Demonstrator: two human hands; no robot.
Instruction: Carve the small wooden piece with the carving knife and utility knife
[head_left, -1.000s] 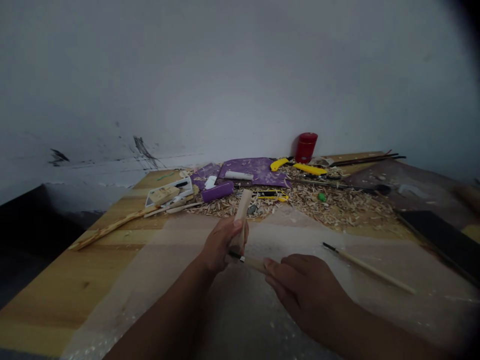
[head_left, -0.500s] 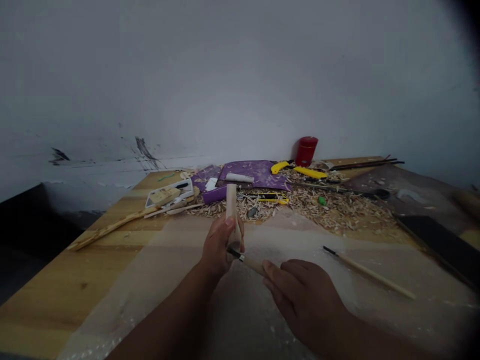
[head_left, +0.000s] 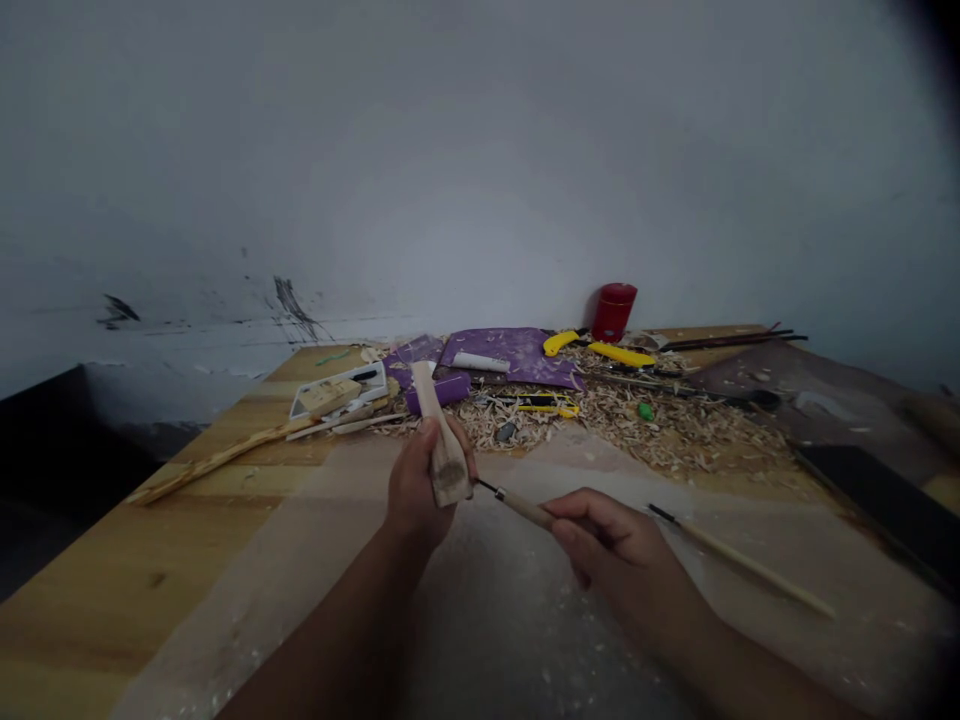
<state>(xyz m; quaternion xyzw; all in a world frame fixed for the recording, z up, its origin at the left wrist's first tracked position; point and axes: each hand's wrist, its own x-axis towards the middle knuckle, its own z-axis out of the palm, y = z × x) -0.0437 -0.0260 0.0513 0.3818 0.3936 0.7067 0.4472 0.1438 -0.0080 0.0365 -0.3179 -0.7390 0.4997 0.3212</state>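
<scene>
My left hand (head_left: 417,480) is wrapped round a pale wooden spoon blank (head_left: 444,440), its handle pointing up and away from me. A darker hollow shows in the blank's wide near end. In my right hand (head_left: 607,540) is a carving gouge (head_left: 525,507), gripped by its light wooden handle. The gouge's dark metal tip is at the right side of the blank's wide end; whether it touches the wood I cannot tell. To the right of my right hand, a second carving tool (head_left: 742,560) with a dark tip lies on the translucent sheet (head_left: 300,600).
Wood shavings (head_left: 697,430) cover the table's back, around yellow-handled cutters (head_left: 621,354) and purple sheets (head_left: 517,350). A red canister (head_left: 613,312) stands against the wall. At left are a white tray (head_left: 337,388) and a long stick (head_left: 217,462); a dark flat block (head_left: 877,500) lies right.
The spoon blank has tilted left and turned so its hollow faces me. My right hand has rolled and moved slightly right, drawing the gouge tip from the bowl area to the blank's side.
</scene>
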